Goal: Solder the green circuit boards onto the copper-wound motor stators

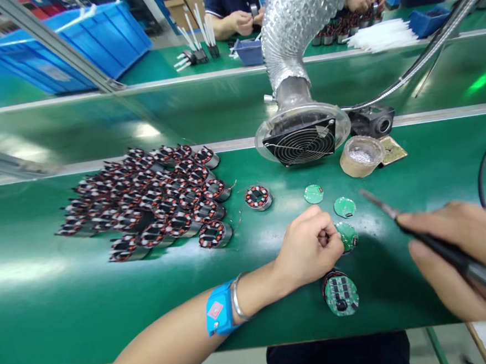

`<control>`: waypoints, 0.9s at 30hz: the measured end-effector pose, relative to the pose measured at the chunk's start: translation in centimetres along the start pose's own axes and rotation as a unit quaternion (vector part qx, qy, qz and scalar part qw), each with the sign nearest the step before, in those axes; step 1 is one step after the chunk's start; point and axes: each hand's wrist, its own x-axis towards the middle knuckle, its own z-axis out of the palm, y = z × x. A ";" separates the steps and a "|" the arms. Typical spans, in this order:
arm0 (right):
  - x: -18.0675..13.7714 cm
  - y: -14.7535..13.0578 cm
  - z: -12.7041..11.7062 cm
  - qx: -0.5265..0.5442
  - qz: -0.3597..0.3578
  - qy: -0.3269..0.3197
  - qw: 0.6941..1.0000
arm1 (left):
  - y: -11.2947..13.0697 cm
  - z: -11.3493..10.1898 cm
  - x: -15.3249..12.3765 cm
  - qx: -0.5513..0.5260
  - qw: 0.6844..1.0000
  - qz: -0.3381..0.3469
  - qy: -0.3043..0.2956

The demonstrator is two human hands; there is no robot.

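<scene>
My left hand is closed, its fingertips pinched at the left edge of a round green circuit board. Those fingers cover part of the board. In my right hand is a soldering iron, held like a pen, its tip pointing up and left above the table. Two more round green boards, an upper one and a lower one, lie beyond my left hand. Nearer me is a round board with black chips, set on a wire-wound part.
Many wound motor stators crowd the left; one stator stands apart. A fume extractor fan hangs from a foil duct. A round tan container stands beside it. Two people work across the bench near a blue bin.
</scene>
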 end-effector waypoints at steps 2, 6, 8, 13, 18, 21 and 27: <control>0.8 2.5 1.4 -0.074 -0.007 0.056 0.996 | -0.1 0.0 0.0 -0.004 1.000 -0.006 0.001; 0.7 5.5 3.4 -0.039 0.018 0.000 0.999 | -0.1 -0.5 -0.4 -0.028 0.999 -0.028 -0.021; 0.1 5.2 3.7 0.040 -0.020 -0.034 0.998 | -0.2 -0.9 -0.8 -0.032 0.998 -0.030 -0.044; -0.3 2.6 4.1 0.207 -0.146 -0.171 0.952 | -0.6 -0.6 -1.5 0.020 0.997 -0.037 -0.057; 0.9 1.0 5.3 0.198 -0.099 -0.086 0.971 | -0.9 0.3 -1.8 -0.011 0.997 -0.068 -0.039; 1.3 0.3 6.1 0.185 -0.068 -0.054 0.979 | -0.8 0.5 -2.0 -0.046 0.996 -0.070 -0.029; 1.1 0.0 5.0 0.142 -0.059 -0.144 0.978 | -0.5 0.2 -2.3 -0.101 0.993 -0.064 -0.016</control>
